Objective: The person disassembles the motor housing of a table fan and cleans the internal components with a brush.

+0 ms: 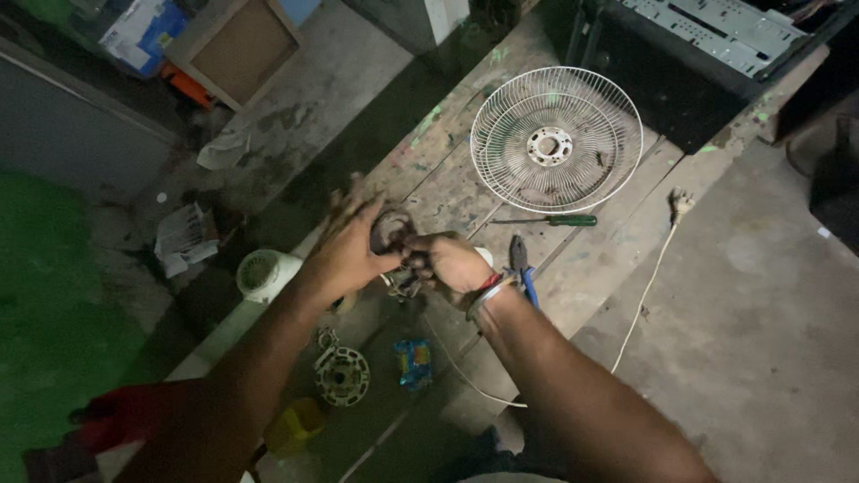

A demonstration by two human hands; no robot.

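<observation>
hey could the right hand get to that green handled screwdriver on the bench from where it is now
Probably yes. The green-handled screwdriver lies in the open on the wooden bench, just beyond the right hand, with nothing lying between them. But that hand and the left hand are both gripping a small motor part, which it would have to release first.

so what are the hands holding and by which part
Both hold one small round motor part over the bench: the left hand grips its left side, the right hand its lower right. Exact finger placement is too dark to tell.

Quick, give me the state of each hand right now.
Left hand: closed around a small round dark metal motor part, fingers partly spread.
Right hand: closed, gripping the lower end of the same part.
</observation>
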